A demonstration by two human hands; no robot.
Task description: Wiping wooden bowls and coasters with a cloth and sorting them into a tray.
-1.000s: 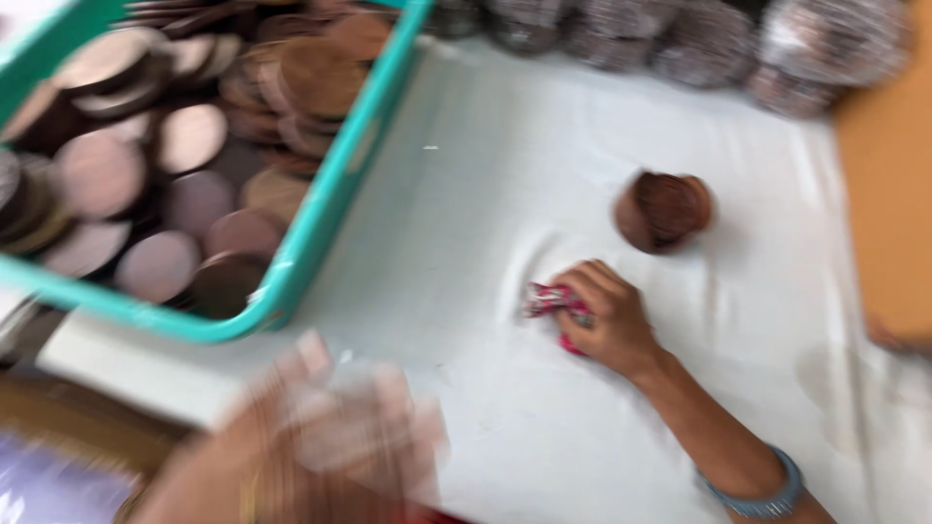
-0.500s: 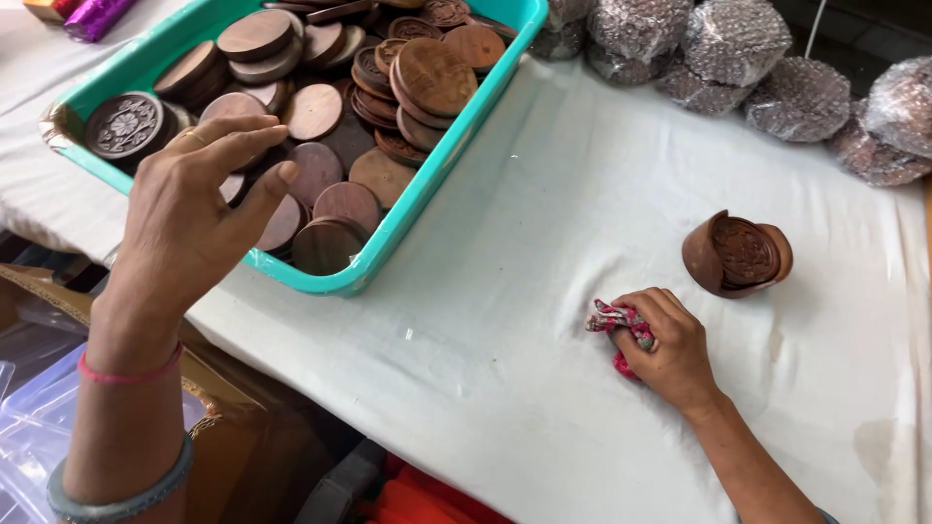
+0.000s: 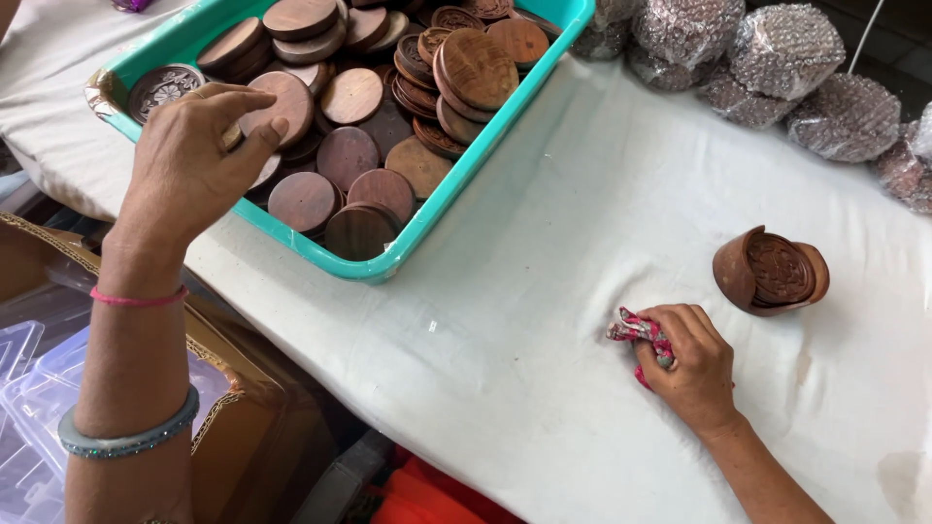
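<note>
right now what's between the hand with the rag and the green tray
Only bare white cloth between the right hand with the rag and the tray, in the head view.

rounded bubble-wrapped bundles (image 3: 777, 58) are lined along the cloth's far edge; a brown cardboard box (image 3: 243, 408) and clear plastic containers (image 3: 29, 388) are seen below the table edge.

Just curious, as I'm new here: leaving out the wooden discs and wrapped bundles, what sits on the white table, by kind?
Teal plastic tub: 1
Red patterned cloth, gripped by the right hand: 1
Carved round brown wooden box: 1
Total: 3
</note>
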